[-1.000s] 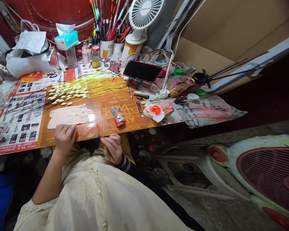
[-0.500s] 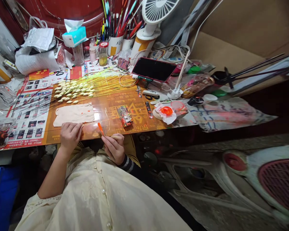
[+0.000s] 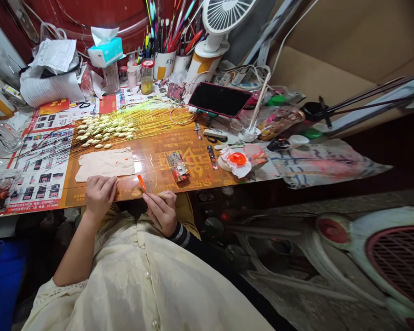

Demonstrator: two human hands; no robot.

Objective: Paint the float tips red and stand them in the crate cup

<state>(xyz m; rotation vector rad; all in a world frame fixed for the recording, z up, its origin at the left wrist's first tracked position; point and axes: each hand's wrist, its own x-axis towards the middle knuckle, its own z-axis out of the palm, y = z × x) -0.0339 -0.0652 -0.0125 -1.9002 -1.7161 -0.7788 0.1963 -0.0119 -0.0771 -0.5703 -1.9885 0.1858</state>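
My right hand (image 3: 160, 212) pinches a thin stick with a bright orange tip (image 3: 141, 183), which points up over the table's near edge. My left hand (image 3: 100, 196) lies palm down on the orange printed mat (image 3: 189, 177), fingers together, nothing visible in them. It touches the lower edge of a beige cloth patch (image 3: 105, 165). Beyond the cloth lies a bunch of pale grain-like ears (image 3: 105, 131) on long golden stems. To the right of my hands sit a small foil-wrapped packet (image 3: 178, 166) and a dab of orange paint on crumpled tissue (image 3: 237, 159).
A smartphone (image 3: 219, 99) leans on a stand behind the mat, near pots of brushes and pens (image 3: 163, 64), a tissue box (image 3: 105, 52) and a white desk fan (image 3: 224, 14). A large floor fan (image 3: 396, 262) stands low at right, and a blue crate (image 3: 3, 280) sits low at left.
The view has shifted since the oldest frame, so the table sits further right and lower in the picture. My hands keep the same positions, and the right hand still pinches the orange-tipped stick.
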